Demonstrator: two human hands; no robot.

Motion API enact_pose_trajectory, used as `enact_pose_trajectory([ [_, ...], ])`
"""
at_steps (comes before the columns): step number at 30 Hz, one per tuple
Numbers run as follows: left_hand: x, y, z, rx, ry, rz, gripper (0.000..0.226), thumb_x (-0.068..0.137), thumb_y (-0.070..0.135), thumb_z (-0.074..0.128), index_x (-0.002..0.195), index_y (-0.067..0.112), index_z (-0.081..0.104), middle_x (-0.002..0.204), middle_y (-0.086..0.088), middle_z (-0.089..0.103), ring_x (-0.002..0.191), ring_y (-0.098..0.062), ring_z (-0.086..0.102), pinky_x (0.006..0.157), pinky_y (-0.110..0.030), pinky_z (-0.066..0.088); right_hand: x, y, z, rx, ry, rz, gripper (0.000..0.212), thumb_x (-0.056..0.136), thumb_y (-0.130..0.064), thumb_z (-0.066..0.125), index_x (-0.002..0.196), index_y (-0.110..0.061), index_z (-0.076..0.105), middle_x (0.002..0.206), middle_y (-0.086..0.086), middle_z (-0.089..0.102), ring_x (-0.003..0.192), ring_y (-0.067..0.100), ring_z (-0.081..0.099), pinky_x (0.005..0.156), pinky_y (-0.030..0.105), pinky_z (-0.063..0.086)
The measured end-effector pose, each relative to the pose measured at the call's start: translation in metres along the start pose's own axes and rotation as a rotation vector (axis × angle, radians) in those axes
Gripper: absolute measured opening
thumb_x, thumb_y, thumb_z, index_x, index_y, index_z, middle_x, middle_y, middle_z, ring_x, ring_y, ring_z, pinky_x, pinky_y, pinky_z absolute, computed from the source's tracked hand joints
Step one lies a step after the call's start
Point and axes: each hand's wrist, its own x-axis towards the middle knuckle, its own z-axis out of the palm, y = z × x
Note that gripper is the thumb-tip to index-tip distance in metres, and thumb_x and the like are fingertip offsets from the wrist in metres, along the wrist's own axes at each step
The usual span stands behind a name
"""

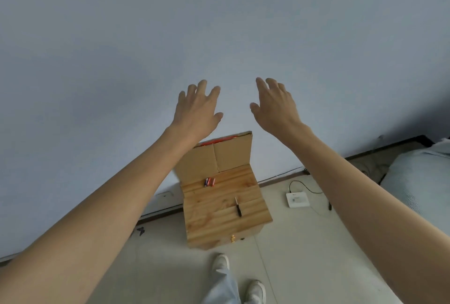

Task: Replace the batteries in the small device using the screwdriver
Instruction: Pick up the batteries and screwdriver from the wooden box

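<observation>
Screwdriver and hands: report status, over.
Left hand open, raised, empty. Right hand likewise. Screwdriver lies untouched on wooden stand, batteries beyond it. Path clear.

No text, number or brand can be read. The flat white box on the floor at right has a small grey mark near its far-left corner, too small to make out. The batteries at the far side of the wooden crate have red and dark wrappers with blurred print, and the red strip on the cardboard top edge shows no legible letters.
</observation>
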Motion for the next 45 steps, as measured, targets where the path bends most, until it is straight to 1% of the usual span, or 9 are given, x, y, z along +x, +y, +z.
enact_pose_trajectory([
  [6, -0.007, -0.003, 0.118, -0.061, -0.176, -0.005, 0.063, 0.108, 0.042, 0.059, 0.164, 0.018, 0.04, 0.169, -0.022, 0.034, 0.147, -0.043, 0.043, 0.117, -0.057, 0.043, -0.009, 0.028, 0.113, 0.035, -0.205, 0.051, 0.055, 0.103, -0.02, 0.056, 0.154, -0.009, 0.039, 0.145, 0.015, 0.051, 0.127, 0.036, 0.051, 0.098, 0.041, 0.043],
  [10, -0.02, -0.01, 0.201, -0.103, -0.275, -0.018, 0.059, 0.105, 0.041, 0.065, 0.157, 0.019, 0.05, 0.159, -0.02, 0.045, 0.139, -0.04, 0.05, 0.11, -0.054, 0.049, -0.027, 0.046, 0.194, 0.059, -0.344, 0.102, 0.058, 0.102, -0.021, 0.058, 0.155, -0.011, 0.037, 0.146, 0.015, 0.051, 0.129, 0.036, 0.051, 0.104, 0.045, 0.046],
  [17, -0.045, -0.027, 0.343, -0.166, -0.407, -0.081, 0.063, 0.101, 0.039, 0.072, 0.158, 0.026, 0.049, 0.152, -0.017, 0.048, 0.137, -0.039, 0.052, 0.109, -0.052, 0.053, -0.065, 0.067, 0.324, 0.058, -0.53, 0.172, 0.042, 0.099, -0.015, 0.057, 0.139, -0.013, 0.045, 0.131, 0.012, 0.056, 0.122, 0.035, 0.054, 0.091, 0.041, 0.045],
  [20, -0.049, -0.034, 0.399, -0.171, -0.435, -0.094, 0.062, 0.101, 0.04, 0.073, 0.156, 0.025, 0.048, 0.15, -0.016, 0.048, 0.135, -0.038, 0.055, 0.108, -0.052, 0.054, -0.076, 0.074, 0.377, 0.06, -0.576, 0.175, 0.044, 0.099, -0.02, 0.059, 0.141, -0.015, 0.044, 0.135, 0.011, 0.056, 0.121, 0.034, 0.055, 0.096, 0.04, 0.045],
  [25, -0.049, -0.038, 0.484, -0.176, -0.446, -0.116, 0.069, 0.101, 0.041, 0.073, 0.162, 0.028, 0.042, 0.156, -0.013, 0.043, 0.135, -0.036, 0.052, 0.106, -0.05, 0.055, -0.09, 0.083, 0.448, 0.07, -0.624, 0.203, 0.053, 0.106, -0.033, 0.056, 0.153, -0.015, 0.039, 0.151, 0.011, 0.05, 0.136, 0.034, 0.051, 0.108, 0.046, 0.049],
  [28, -0.047, -0.042, 0.528, -0.197, -0.448, -0.134, 0.069, 0.101, 0.042, 0.073, 0.162, 0.03, 0.042, 0.154, -0.01, 0.045, 0.131, -0.035, 0.053, 0.1, -0.049, 0.057, -0.103, 0.088, 0.48, 0.075, -0.652, 0.225, 0.045, 0.108, -0.034, 0.051, 0.148, -0.016, 0.041, 0.144, 0.008, 0.052, 0.132, 0.031, 0.052, 0.103, 0.043, 0.05],
  [31, -0.04, -0.046, 0.562, -0.197, -0.463, -0.161, 0.067, 0.102, 0.042, 0.07, 0.16, 0.031, 0.04, 0.153, -0.009, 0.044, 0.131, -0.034, 0.051, 0.096, -0.047, 0.055, -0.117, 0.093, 0.509, 0.074, -0.675, 0.237, 0.042, 0.104, -0.027, 0.055, 0.143, -0.019, 0.043, 0.138, 0.004, 0.054, 0.126, 0.028, 0.054, 0.097, 0.039, 0.051],
  [36, -0.027, -0.055, 0.608, -0.243, -0.486, -0.252, 0.067, 0.104, 0.045, 0.068, 0.163, 0.03, 0.04, 0.151, -0.011, 0.044, 0.134, -0.033, 0.053, 0.096, -0.046, 0.058, -0.131, 0.098, 0.541, 0.085, -0.73, 0.282, 0.049, 0.106, -0.031, 0.051, 0.152, -0.024, 0.037, 0.142, 0.001, 0.052, 0.13, 0.026, 0.053, 0.098, 0.037, 0.05],
  [45, -0.018, -0.055, 0.652, -0.431, -0.352, -0.385, 0.054, 0.095, 0.043, 0.081, 0.145, 0.028, 0.066, 0.125, -0.005, 0.057, 0.111, -0.027, 0.063, 0.076, -0.045, 0.06, -0.134, 0.093, 0.569, 0.055, -0.75, 0.372, 0.035, 0.104, -0.024, 0.05, 0.139, -0.027, 0.049, 0.111, -0.006, 0.049, 0.101, 0.016, 0.057, 0.061, 0.025, 0.041],
])
